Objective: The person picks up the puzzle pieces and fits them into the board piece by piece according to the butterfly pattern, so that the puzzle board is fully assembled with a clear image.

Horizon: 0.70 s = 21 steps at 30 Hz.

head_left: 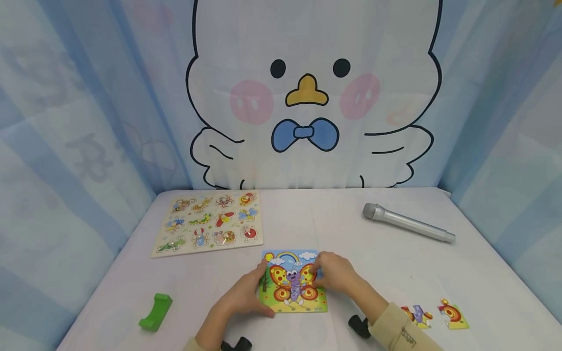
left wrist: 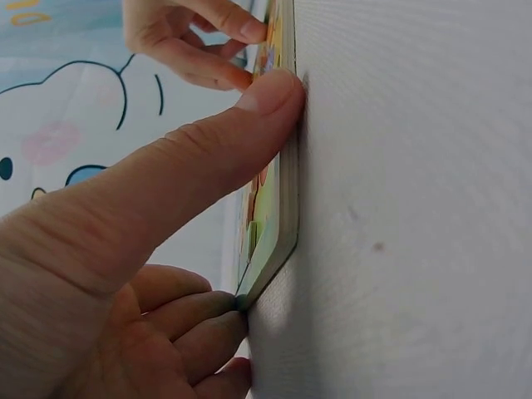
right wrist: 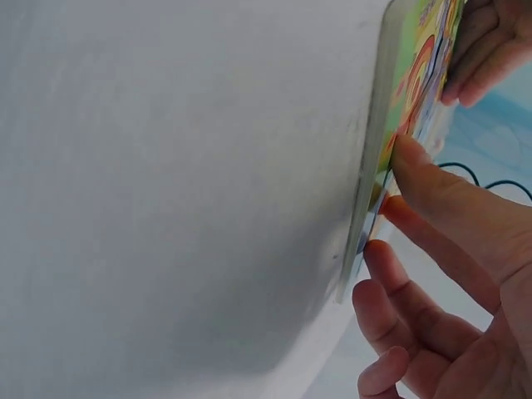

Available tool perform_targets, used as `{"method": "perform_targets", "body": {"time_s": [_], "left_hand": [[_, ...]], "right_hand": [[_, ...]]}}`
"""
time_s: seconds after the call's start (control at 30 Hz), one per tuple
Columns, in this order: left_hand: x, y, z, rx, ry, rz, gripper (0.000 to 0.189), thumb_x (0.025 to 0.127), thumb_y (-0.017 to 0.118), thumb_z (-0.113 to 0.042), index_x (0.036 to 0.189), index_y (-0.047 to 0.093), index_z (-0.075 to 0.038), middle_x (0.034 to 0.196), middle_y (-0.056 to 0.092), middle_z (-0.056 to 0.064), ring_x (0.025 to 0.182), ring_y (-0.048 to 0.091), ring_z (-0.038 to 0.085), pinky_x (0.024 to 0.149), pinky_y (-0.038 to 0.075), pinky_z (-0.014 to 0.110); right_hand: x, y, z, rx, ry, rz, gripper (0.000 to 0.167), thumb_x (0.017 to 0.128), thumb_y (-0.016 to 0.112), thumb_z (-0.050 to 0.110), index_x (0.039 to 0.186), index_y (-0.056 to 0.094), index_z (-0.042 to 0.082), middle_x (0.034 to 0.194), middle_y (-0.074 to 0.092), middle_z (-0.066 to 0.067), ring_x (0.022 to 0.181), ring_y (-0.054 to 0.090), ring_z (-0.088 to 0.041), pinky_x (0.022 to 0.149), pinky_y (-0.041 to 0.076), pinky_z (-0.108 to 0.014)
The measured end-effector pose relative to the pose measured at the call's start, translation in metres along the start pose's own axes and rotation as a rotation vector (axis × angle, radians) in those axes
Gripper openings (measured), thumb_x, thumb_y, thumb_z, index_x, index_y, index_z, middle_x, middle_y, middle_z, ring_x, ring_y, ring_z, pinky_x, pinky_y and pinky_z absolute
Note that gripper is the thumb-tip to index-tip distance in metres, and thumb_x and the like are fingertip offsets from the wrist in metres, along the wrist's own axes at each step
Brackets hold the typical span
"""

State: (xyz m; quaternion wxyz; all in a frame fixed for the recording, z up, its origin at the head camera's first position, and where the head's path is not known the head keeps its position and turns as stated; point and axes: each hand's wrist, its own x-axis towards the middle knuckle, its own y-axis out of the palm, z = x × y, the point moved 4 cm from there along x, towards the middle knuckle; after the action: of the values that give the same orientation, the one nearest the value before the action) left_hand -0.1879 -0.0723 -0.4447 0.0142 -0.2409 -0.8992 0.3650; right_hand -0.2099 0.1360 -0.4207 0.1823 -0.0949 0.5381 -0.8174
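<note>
Tabletop (head_left: 316, 222) — only wrist views show butterfly puzzle (left wrist: 288, 179) sidelong

Left hand (head_left: 246, 294) is held with thumb spread; right hand (head_left: 337, 273) is held with fingers bent; 2 forearms (head_left: 371, 301) are angled inward.

Butterfly puzzle (head_left: 295, 287), towards the near edge of the white tabletop (head_left: 333, 219): purple body, red-spotted yellow upper wings, orange-ringed lower wings, blue sky with rainbow. Loose puzzle pieces (head_left: 457, 318), near-right corner: red, orange, yellow, purple; insect board (head_left: 211, 230), far-left corner: pale cream, multicoloured insects; block (head_left: 156, 312), near-left corner: plain green. Microphone (head_left: 410, 224), far-right corner: silver-grey; curtain (head_left: 307, 29), beyond far edge: blue and white.
</note>
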Motion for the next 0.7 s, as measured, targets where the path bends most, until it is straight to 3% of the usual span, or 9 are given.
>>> {"method": "perform_targets", "body": {"time_s": [0.37, 0.7], "left_hand": [[0.0, -0.001, -0.001, -0.011, -0.014, 0.007, 0.117, 0.054, 0.088, -0.027, 0.142, 0.02, 0.006, 0.144, 0.026, 0.025, 0.132, 0.025, 0.038, 0.108, 0.023, 0.05], [0.001, 0.001, 0.0, -0.01, -0.026, 0.006, 0.117, 0.054, 0.088, -0.028, 0.142, 0.019, 0.005, 0.144, 0.026, 0.024, 0.133, 0.024, 0.037, 0.108, 0.023, 0.049]], "right_hand": [[-0.002, 0.001, -0.004, 0.022, -0.047, -0.018, 0.028, 0.067, 0.08, 0.02, 0.091, 0.073, 0.008, 0.09, 0.06, -0.001, 0.076, 0.051, -0.014, 0.063, 0.046, -0.031], [-0.01, -0.006, -0.015, 0.075, -0.025, -0.05, 0.032, 0.068, 0.079, 0.018, 0.098, 0.071, 0.012, 0.089, 0.059, 0.003, 0.069, 0.045, -0.01, 0.058, 0.04, -0.025]]}}
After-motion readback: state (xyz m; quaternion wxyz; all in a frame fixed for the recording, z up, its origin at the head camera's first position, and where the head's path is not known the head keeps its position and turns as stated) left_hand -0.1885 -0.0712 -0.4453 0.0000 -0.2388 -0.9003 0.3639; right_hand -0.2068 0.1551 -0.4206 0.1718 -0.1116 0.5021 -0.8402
